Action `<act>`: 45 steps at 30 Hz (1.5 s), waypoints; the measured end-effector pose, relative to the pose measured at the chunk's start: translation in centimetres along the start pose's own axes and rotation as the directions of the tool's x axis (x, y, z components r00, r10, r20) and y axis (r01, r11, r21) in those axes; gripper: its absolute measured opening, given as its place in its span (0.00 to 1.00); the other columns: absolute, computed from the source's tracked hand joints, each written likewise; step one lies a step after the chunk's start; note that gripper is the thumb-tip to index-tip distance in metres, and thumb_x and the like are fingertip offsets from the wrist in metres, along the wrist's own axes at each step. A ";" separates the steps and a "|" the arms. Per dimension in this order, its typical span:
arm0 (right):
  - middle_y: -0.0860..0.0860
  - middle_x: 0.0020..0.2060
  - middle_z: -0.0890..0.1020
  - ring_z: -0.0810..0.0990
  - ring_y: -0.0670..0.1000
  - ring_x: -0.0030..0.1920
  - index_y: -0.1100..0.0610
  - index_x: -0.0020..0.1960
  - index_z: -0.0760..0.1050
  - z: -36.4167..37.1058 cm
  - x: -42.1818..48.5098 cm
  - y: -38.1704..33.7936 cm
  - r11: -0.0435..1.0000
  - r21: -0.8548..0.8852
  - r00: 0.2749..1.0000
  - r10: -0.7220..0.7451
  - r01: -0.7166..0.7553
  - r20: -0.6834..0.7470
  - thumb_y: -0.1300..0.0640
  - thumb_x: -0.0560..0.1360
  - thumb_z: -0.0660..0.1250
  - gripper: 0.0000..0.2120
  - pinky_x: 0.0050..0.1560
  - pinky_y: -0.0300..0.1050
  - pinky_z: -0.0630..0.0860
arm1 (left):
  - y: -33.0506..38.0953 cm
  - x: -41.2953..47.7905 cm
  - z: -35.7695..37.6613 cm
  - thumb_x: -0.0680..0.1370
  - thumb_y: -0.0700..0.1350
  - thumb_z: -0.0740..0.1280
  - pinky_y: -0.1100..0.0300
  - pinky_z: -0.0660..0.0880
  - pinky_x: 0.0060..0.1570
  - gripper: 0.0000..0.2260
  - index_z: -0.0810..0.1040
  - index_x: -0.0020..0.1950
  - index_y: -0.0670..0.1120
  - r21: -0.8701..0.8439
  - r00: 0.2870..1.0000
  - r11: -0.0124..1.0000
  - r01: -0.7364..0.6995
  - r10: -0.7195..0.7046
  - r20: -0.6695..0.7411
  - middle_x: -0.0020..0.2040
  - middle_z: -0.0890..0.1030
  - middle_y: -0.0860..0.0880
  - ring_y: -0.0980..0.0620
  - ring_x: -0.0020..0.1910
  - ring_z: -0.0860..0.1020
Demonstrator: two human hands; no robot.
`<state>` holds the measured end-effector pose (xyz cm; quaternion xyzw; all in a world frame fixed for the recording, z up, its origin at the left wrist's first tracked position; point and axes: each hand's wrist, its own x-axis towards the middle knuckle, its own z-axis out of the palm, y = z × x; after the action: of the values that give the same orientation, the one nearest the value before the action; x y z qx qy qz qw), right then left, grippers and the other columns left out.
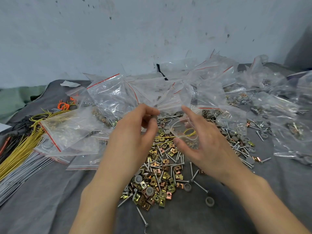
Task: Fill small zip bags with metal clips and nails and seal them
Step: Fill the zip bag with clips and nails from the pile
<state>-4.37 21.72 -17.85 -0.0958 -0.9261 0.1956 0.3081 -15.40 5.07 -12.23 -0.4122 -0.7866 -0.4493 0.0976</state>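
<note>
**Fingers (187, 114) round a limp zip bag (183, 131)**

My right hand (207, 142) curls fingers and thumb round the zip bag above the pile of clips and nails (160, 168). My left hand (135, 132) pinches a small grey piece (154, 117) beside it. The bag looks light, limp and slippery, so I'd grip its mouth edges.

1. The left hand (135, 132) is bare, with slim fingers (148, 109) and plain knuckles.
2. The left forearm (101, 191) is bare from the wrist to the lower edge of the view.
3. The right hand (207, 144) is bare too; its thumbnail looks short and plain.
4. The right forearm (263, 200) is bare along all its visible length.
</note>
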 end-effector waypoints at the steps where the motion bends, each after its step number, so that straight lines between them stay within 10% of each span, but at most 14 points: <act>1: 0.44 0.68 0.74 0.72 0.43 0.66 0.42 0.80 0.48 0.0 0.0 0.0 1.000 0.000 1.000 0.000 0.000 -0.002 0.34 0.78 0.58 0.36 0.69 0.45 0.64 | 0.1 0.0 0.1 0.79 0.47 0.65 0.68 0.69 0.38 0.06 0.78 0.54 0.56 -0.004 1.000 1.000 -0.012 0.012 -0.002 0.42 0.79 0.62 0.65 0.42 0.76; 15: 0.47 0.62 0.77 0.76 0.46 0.62 0.52 0.80 0.56 -0.2 0.3 -0.1 0.999 -0.006 0.999 -0.041 0.041 -0.021 0.39 0.77 0.60 0.36 0.68 0.45 0.67 | 2.0 0.3 2.6 0.80 0.50 0.65 0.50 0.75 0.53 0.07 0.78 0.58 0.56 0.070 0.986 0.989 -0.133 0.125 0.109 0.47 0.81 0.60 0.56 0.52 0.77; 30: 0.44 0.67 0.74 0.72 0.42 0.64 0.45 0.80 0.52 -0.4 -0.1 0.2 1.000 -0.007 1.000 -0.001 0.001 -0.019 0.34 0.78 0.57 0.35 0.68 0.45 0.66 | -0.9 -0.1 0.7 0.81 0.52 0.61 0.64 0.73 0.42 0.10 0.77 0.61 0.57 0.169 0.991 0.985 0.017 -0.039 0.127 0.45 0.80 0.60 0.63 0.43 0.78; 37: 0.43 0.63 0.76 0.72 0.39 0.62 0.44 0.79 0.52 -0.6 0.1 0.4 1.000 -0.008 0.999 0.007 -0.008 -0.047 0.36 0.78 0.59 0.34 0.65 0.41 0.64 | -0.6 -1.7 1.6 0.80 0.55 0.63 0.53 0.74 0.58 0.05 0.78 0.53 0.60 0.294 0.788 0.956 -0.013 -0.171 0.592 0.40 0.79 0.59 0.60 0.43 0.77; 45: 0.34 0.58 0.74 0.74 0.38 0.59 0.41 0.78 0.53 -1.6 0.5 0.4 0.989 0.144 0.992 0.038 -0.020 -0.121 0.37 0.77 0.61 0.34 0.61 0.36 0.69 | 0.9 -3.7 4.3 0.78 0.57 0.65 0.47 0.59 0.65 0.10 0.75 0.58 0.58 0.374 0.658 0.915 -0.149 -0.190 0.729 0.49 0.77 0.53 0.48 0.58 0.71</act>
<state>-3.78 22.76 -16.59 -0.0988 -0.8874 0.2595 0.3680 -11.46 6.62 -16.14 -0.5222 -0.8351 -0.0677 -0.1591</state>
